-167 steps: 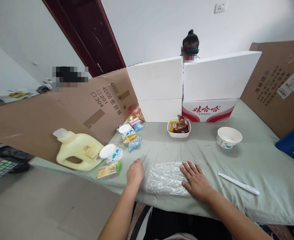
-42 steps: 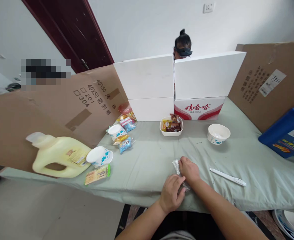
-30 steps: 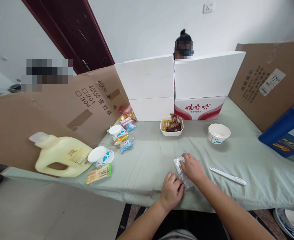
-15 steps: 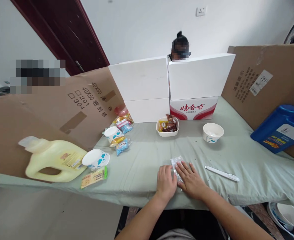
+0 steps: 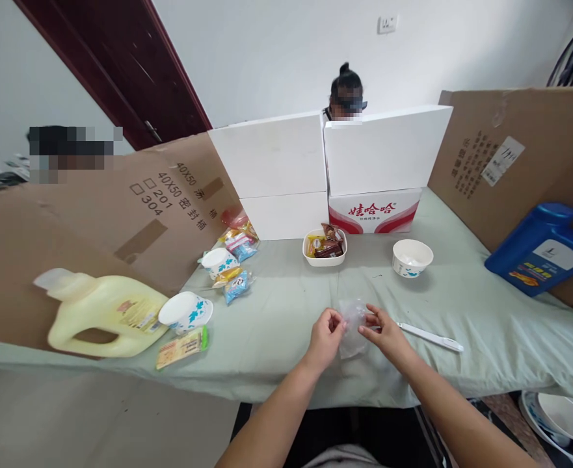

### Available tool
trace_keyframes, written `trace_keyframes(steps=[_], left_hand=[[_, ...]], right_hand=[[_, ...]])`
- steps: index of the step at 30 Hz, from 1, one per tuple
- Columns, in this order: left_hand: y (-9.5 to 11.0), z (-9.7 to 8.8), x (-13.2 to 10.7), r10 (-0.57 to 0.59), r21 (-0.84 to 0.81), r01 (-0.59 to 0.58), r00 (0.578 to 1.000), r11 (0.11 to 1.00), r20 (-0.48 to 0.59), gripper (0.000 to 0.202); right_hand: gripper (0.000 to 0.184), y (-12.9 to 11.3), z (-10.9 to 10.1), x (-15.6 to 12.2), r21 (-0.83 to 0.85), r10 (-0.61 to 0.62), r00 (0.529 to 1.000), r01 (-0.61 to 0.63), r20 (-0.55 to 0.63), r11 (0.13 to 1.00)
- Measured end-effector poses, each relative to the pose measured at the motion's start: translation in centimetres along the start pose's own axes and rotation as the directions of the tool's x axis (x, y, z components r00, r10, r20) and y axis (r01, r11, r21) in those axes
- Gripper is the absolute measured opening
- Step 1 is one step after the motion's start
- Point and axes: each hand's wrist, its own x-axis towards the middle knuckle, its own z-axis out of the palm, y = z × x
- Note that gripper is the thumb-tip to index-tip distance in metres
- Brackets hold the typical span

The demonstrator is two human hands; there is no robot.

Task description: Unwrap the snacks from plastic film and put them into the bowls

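Observation:
My left hand (image 5: pixel 329 330) pinches the left edge of a small clear plastic bag (image 5: pixel 353 339), which looks crumpled and thin. Beside the bag's right edge, my right hand (image 5: pixel 382 330) has its fingers curved and its thumb apart from them. The fingertips are at or against the plastic. Just right of that hand lies a white utility knife (image 5: pixel 432 338) on the green cloth. Beyond the hands sits a white bowl (image 5: pixel 325 258) of wrapped snacks, and to its right a round paper bowl (image 5: pixel 412 259) with a blue pattern.
Left, a yellow jug (image 5: pixel 115 312) lies near a tipped paper bowl (image 5: pixel 186 313), a flat packet (image 5: pixel 181 349) and several wrapped snacks (image 5: pixel 237 286). White boxes (image 5: pixel 286 175) stand behind, with a person (image 5: pixel 346 91) beyond. At right, a blue bottle (image 5: pixel 542 250) leans against cardboard (image 5: pixel 549 156).
Both hands lay flat, pressing the plastic bag on the cloth. Now they are raised, the left pinching the bag's edge, and the bag is spread between them.

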Motion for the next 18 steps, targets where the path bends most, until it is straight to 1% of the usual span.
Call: trace_keyframes(steps=[1,3,5,6,7,8,9,10,11,12,14,15,16,18], left_hand=[[0.6,-0.2,0.2,0.033,-0.017,-0.033,0.999,0.999,-0.02,0.006],[1.9,-0.8,0.5,0.148,0.012,-0.147,0.986,0.989,-0.077,0.019],[3.1,-1.5,0.6,0.307,0.061,-0.302,0.947,0.951,-0.091,0.037],[3.6,-1.9,0.5,0.387,0.087,-0.38,0.919,0.921,-0.078,0.042],[3.8,-2.2,0.4,0.454,0.118,-0.446,0.889,0.887,-0.053,0.041],[3.9,-2.5,0.1,0.503,0.157,-0.494,0.864,0.855,-0.018,0.037],[3.7,-2.7,-0.4,0.531,0.203,-0.524,0.847,0.827,0.024,0.03],[3.3,-2.8,-1.0,0.545,0.247,-0.545,0.835,0.801,0.074,0.023],[2.7,-2.9,-1.6,0.542,0.285,-0.556,0.83,0.781,0.134,0.019],[1.9,-2.9,-2.4,0.527,0.312,-0.564,0.826,0.765,0.2,0.017],[0.3,-2.9,-3.9,0.48,0.341,-0.57,0.818,0.748,0.316,0.019],[-0.4,-2.8,-4.5,0.452,0.35,-0.565,0.818,0.747,0.356,0.019],[-0.9,-2.8,-5.0,0.424,0.359,-0.552,0.823,0.752,0.378,0.019],[-1.5,-2.6,-5.5,0.382,0.382,-0.511,0.849,0.77,0.365,0.018]], right_hand=[[0.045,-0.9,-0.3,0.2,0.013,-0.018,1.0,0.018,0.013,1.0],[0.027,-2.8,-1.0,0.4,0.005,-0.066,0.998,0.066,0.014,0.998],[0.016,-4.5,-1.5,0.2,-0.029,-0.175,0.985,0.174,-0.009,0.984],[0.012,-5.0,-1.6,0.0,-0.056,-0.267,0.964,0.266,-0.013,0.962],[0.011,-5.4,-1.7,-0.4,-0.092,-0.374,0.927,0.372,-0.003,0.924],[0.015,-5.5,-1.8,-0.9,-0.129,-0.477,0.878,0.476,0.023,0.87],[0.019,-5.3,-1.8,-1.4,-0.162,-0.556,0.828,0.559,0.069,0.813],[0.022,-4.9,-1.7,-2.0,-0.186,-0.598,0.791,0.611,0.128,0.769],[0.024,-4.4,-1.6,-2.7,-0.208,-0.606,0.771,0.636,0.194,0.743],[0.024,-3.8,-1.5,-3.4,-0.23,-0.591,0.763,0.644,0.26,0.73],[0.022,-2.4,-1.3,-4.7,-0.282,-0.529,0.763,0.636,0.372,0.719],[0.022,-1.9,-1.2,-5.2,-0.31,-0.495,0.767,0.626,0.408,0.715],[0.021,-1.4,-1.1,-5.6,-0.335,-0.465,0.773,0.616,0.431,0.713],[0.019,-0.7,-0.9,-6.1,-0.37,-0.416,0.793,0.586,0.444,0.721]])
